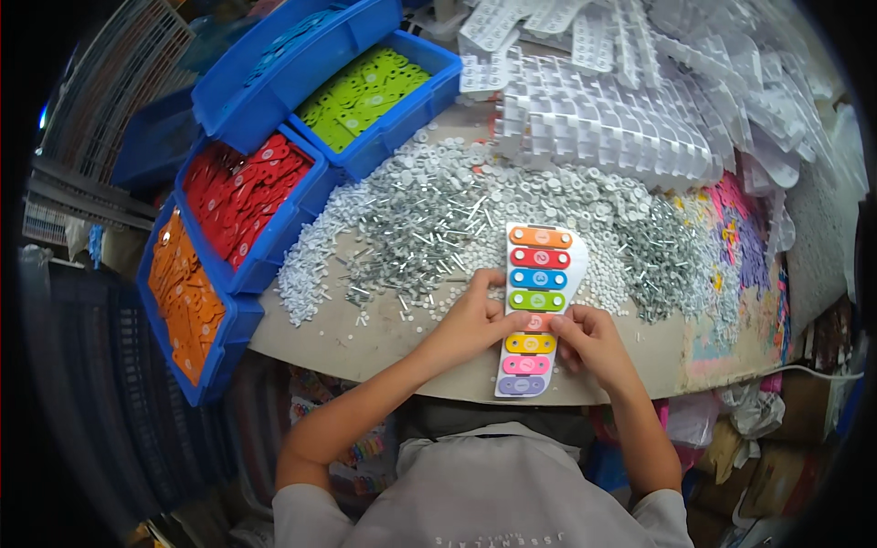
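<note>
A toy xylophone (526,366) with a white base and a column of coloured bars lies upright in front of me at the table's near edge. Its upper bars, such as the blue bar (537,279), carry white round caps at both ends; on the yellow bar (530,343) small pins or holes show instead. My left hand (473,321) grips the base from the left, thumb on the left end of the salmon bar (537,322). On the other side my right hand (589,340) pinches that bar's right end, its curled fingers partly hiding the base edge.
Loose metal pins (429,219) and white caps (585,187) are heaped across the table (384,342). Blue bins hold red bars (247,196), orange bars (183,288) and green bars (365,96) at left. White plastic bases (603,114) are stacked behind; pink and purple parts (744,233) lie right.
</note>
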`<state>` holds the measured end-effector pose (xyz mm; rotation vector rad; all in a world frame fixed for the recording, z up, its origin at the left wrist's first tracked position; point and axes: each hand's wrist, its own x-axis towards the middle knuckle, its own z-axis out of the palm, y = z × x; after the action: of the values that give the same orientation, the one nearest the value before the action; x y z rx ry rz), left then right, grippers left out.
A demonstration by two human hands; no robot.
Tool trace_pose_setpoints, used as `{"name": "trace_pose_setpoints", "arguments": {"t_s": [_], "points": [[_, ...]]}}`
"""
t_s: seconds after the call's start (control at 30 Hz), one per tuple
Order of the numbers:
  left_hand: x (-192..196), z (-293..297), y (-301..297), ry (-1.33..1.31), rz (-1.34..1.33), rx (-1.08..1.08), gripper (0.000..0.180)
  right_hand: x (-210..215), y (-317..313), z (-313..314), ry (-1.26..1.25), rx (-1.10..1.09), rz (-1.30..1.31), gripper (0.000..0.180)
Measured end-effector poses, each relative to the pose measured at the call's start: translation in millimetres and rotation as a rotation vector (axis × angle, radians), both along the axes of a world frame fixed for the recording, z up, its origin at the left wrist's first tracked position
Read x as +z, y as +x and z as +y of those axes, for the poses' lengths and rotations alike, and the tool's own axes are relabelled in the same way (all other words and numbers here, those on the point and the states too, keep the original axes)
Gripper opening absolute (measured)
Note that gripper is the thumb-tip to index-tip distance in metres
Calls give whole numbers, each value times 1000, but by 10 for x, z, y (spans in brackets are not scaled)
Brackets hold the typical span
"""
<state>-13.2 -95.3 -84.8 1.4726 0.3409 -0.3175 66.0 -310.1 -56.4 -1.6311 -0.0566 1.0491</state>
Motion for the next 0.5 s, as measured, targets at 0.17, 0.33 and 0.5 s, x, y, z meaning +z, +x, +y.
{"name": "trace_pose_setpoints", "arguments": {"t_s": [0.17,0.33,0.5], "points": [[33,22,53,-140,-33,-53,60,44,27,21,-2,40,25,27],[-22,1,35,-77,-106,-35,45,23,9,73,25,40,32,28],[-38,-31,23,32,-141,-37,40,-25,-8,67,-19,32,-27,28]]}}
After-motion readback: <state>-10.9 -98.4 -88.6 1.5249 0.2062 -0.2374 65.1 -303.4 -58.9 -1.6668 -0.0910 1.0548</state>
